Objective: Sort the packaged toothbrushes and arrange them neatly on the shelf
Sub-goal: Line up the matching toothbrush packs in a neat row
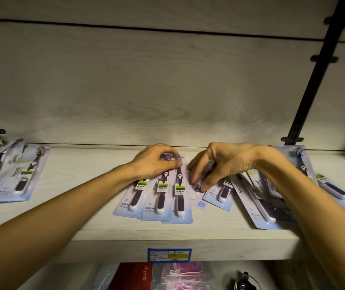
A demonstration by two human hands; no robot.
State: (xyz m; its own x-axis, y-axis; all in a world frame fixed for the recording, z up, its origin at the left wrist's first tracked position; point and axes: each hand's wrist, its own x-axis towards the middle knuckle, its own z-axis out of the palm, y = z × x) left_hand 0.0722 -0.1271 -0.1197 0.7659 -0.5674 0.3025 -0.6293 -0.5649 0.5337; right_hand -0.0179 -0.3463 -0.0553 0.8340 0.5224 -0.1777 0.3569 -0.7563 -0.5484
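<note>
Packaged toothbrushes lie flat on a pale wooden shelf (96, 225). In the middle, three purple-handled packs (161, 201) lie side by side, overlapping. My left hand (157, 162) presses down on their top ends, fingers curled over them. My right hand (219, 162) pinches the upper end of another purple pack (219, 195) that lies tilted just to the right. More packs (257, 204) are strewn askew under my right forearm. A separate group of packs (18, 178) sits at the shelf's left end.
Black shelf brackets (313, 80) rise at the right and at the far left. A blue and yellow price tag (169, 254) is stuck on the shelf's front edge. Below it hang a red package (134, 276) and pink items in clear bags (184, 277).
</note>
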